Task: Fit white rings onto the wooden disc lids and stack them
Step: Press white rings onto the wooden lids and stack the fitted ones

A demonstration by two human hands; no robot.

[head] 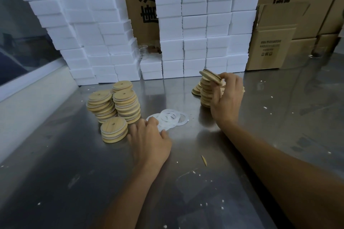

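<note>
Glossy steel table (186, 182); matt wooden lids (114, 130)
</note>
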